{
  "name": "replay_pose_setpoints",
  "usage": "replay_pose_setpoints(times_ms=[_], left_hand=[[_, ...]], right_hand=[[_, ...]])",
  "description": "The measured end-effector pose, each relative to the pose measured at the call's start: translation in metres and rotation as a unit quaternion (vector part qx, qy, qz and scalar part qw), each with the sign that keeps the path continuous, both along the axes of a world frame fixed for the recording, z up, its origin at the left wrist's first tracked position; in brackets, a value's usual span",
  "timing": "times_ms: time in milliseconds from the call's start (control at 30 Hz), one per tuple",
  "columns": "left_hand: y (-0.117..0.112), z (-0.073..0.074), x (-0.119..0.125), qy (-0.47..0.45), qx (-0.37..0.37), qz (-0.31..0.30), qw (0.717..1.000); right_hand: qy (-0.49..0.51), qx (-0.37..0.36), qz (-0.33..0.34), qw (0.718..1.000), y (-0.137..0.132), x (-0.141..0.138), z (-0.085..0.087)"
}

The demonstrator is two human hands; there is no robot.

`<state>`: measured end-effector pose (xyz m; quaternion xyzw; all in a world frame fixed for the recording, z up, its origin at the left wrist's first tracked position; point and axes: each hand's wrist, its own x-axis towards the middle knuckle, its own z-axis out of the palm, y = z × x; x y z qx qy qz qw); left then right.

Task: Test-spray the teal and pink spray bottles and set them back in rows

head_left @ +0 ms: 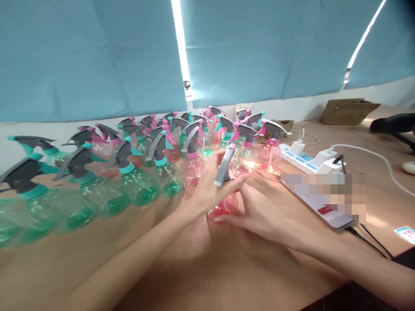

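Observation:
A pink spray bottle [227, 205] with a grey trigger head stands on the wooden table [181, 268] right in front of me. My left hand [212, 186] wraps its fingers round the bottle's neck and grey head. My right hand [253, 211] cups the bottle's pink body from the right, fingers curled against it. Behind the bottle stand rows of several more spray bottles, green ones [139, 183] at the left and pink ones [270, 151] toward the right.
A white power strip [308, 162] with plugged chargers and cables lies at the right. A phone [324, 203] lies beside it, partly blurred out. A cardboard box [348, 110] sits at the back right, under blue blinds [97, 56]. A dark object [394, 124] rests far right.

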<state>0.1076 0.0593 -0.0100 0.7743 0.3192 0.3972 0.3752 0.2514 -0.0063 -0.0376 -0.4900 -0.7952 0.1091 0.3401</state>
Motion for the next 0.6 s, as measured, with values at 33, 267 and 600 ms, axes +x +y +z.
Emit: replay_pose_setpoints(times_ms=[33,267,600], left_hand=[[0.004,0.001,0.001,0.011,-0.006,-0.005,1.000],[0.004,-0.009,-0.026,0.071,-0.017,0.043,0.996],[-0.029,-0.030,-0.068,0.154,-0.046,0.039,0.986]], right_hand=[[0.014,-0.010,-0.006,1.000,0.004,0.004,-0.002],[-0.015,-0.033,-0.070,0.997,0.047,0.026,-0.009],[-0.086,-0.009,-0.124,0.988,0.089,0.018,-0.005]])
